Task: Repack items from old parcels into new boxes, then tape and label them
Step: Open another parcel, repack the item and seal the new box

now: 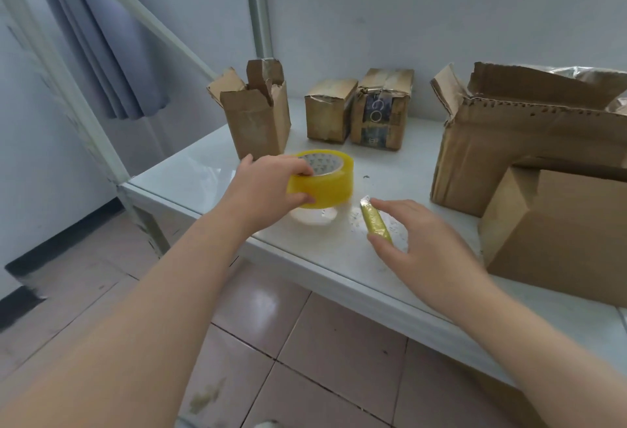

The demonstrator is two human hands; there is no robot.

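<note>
Gripped the tape (pixel 322 181) in the left hand (pixel 268 186), just above the desk (pixel 190 173); held the right hand (pixel 427 241) loosely open over the knife (pixel 375 220), thumb touching its near end.

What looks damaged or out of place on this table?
The large box at the right has a ragged, torn top edge. The small open box at the back left has torn flaps, and the darker taped parcel has a crumpled top.
</note>
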